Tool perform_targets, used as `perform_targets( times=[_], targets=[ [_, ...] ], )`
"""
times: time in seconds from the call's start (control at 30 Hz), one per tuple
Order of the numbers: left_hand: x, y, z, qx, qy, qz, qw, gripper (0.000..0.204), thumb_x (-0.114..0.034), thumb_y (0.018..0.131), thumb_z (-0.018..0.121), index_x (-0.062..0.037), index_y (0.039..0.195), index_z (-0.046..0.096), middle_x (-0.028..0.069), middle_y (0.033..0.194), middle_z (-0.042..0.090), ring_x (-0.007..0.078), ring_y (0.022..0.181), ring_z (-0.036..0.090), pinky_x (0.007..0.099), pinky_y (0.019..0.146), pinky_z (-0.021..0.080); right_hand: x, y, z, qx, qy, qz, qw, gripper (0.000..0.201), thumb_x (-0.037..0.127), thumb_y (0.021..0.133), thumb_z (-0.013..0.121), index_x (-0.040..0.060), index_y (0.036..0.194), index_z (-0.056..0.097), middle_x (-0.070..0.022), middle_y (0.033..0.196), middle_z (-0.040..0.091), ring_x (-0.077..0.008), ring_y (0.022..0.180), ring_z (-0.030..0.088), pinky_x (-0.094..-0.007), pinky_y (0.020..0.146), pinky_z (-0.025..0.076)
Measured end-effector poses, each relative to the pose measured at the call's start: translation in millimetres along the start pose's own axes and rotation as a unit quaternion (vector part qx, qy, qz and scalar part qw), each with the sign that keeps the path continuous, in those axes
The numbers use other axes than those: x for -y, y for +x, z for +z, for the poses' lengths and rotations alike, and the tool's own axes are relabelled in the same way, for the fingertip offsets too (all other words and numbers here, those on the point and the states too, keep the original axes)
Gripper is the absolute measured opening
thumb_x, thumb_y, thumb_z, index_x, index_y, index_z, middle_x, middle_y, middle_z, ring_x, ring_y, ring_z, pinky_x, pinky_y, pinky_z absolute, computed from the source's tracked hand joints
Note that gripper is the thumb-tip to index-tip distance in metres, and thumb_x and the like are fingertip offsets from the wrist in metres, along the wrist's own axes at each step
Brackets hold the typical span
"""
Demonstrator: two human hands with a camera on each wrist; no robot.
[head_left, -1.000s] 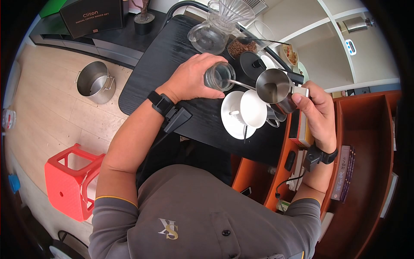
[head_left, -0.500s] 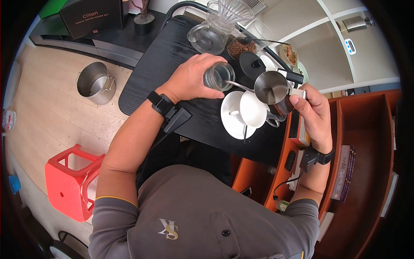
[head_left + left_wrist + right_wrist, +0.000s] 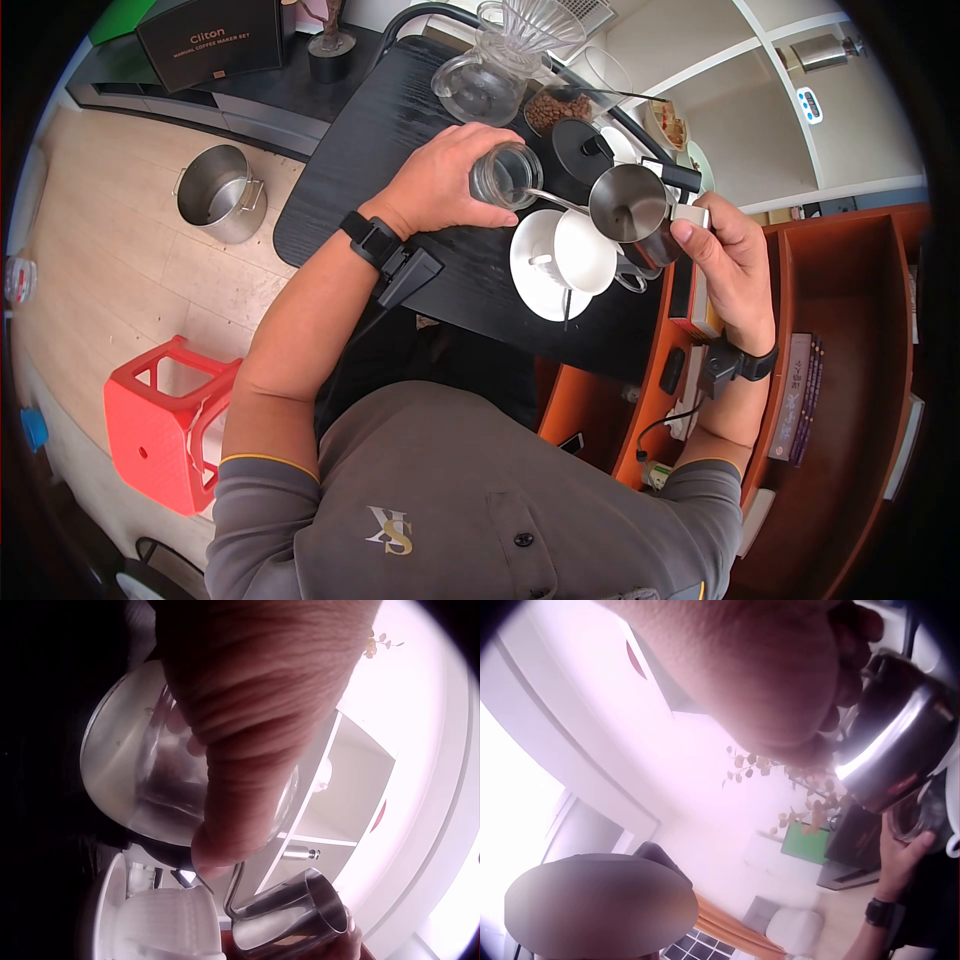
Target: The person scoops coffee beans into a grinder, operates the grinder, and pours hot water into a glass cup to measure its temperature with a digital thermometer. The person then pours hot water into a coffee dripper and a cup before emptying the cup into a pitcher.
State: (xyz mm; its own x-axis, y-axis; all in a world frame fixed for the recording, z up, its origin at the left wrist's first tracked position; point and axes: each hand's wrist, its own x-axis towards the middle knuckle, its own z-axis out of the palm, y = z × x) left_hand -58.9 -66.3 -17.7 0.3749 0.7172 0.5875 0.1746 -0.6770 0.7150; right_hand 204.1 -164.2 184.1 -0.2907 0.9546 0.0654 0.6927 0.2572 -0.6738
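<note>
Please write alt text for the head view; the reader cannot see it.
A person's right grip holds a metal pitcher, its spout at the mouth of a glass jar in the left grip, near a white cup and saucer.

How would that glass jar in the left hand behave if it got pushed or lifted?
The jar looks like clear glass, so it's probably stiff and could crack if knocked. Its smooth wall may be slippery, though the left hand grips around its side. Being round, it would likely roll if tipped over.
</note>
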Motion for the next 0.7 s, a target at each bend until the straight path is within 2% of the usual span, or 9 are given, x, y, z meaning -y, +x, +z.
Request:
perform_targets(
  times=[0.27,0.7],
  targets=[
    [0,0,-1,0.006,-0.003,-0.002,1.000,0.075,-0.039,0.063,0.088,-0.0130,0.127,0.060,0.0091,0.122,0.063,0.0338,0.116,0.057,0.0422,0.102,0.046,17,7,1,0.002,-0.068,-0.039,0.997,0.038,0.026,0.094,0.070,0.0007,0.075,0.049,0.0009,0.067,0.039,-0.0091,0.066,0.034,-0.0277,0.056,0.031],
    [1,-1,-1,0.006,0.009,0.002,1.000,0.077,-0.040,0.063,0.088,-0.0138,0.129,0.059,0.0098,0.122,0.062,0.0335,0.116,0.058,0.0424,0.102,0.047,22,6,3,0.003,-0.084,-0.039,0.996,0.038,0.026,0.093,0.070,-0.0005,0.076,0.049,-0.0014,0.067,0.040,-0.0109,0.066,0.036,-0.0288,0.056,0.032]
  ],
)
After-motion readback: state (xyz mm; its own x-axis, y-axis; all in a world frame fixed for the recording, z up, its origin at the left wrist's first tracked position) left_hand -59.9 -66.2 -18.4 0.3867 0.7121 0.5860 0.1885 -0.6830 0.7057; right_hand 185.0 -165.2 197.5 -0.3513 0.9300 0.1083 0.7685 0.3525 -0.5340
